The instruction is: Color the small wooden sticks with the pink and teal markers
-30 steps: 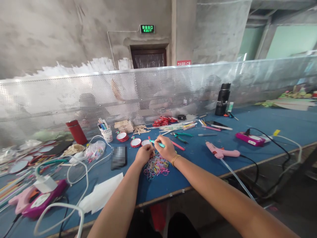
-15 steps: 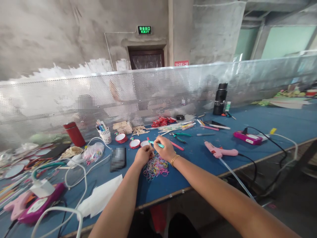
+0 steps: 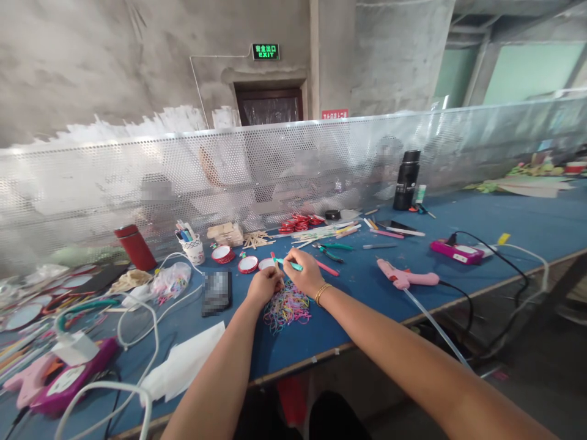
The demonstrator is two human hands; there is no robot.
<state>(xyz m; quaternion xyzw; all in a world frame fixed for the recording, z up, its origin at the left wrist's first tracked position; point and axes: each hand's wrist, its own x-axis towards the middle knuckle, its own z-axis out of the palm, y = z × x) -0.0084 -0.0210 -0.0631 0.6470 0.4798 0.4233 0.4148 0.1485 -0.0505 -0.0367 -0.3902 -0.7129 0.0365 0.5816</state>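
My left hand [image 3: 262,285] and my right hand [image 3: 304,273] are close together over a pile of coloured rubber bands [image 3: 286,307] on the blue table [image 3: 348,311]. My left hand is closed in a pinch on thin sticks, one wooden and one red [image 3: 274,258]. A teal stick [image 3: 290,265] is pinched in my closed right hand, whose wrist carries a gold bracelet [image 3: 323,293]. The fingertips of both hands nearly touch.
A pink glue gun [image 3: 404,277] lies to the right, green pliers [image 3: 334,250] behind the hands. A phone [image 3: 216,291], round red tins [image 3: 247,263], a pen cup [image 3: 192,245] and a red flask [image 3: 132,246] sit left. A perforated screen [image 3: 284,171] backs the table.
The hands keep their grip over the rubber bands. The view has drifted slightly, with no clear movement of anything on the table.
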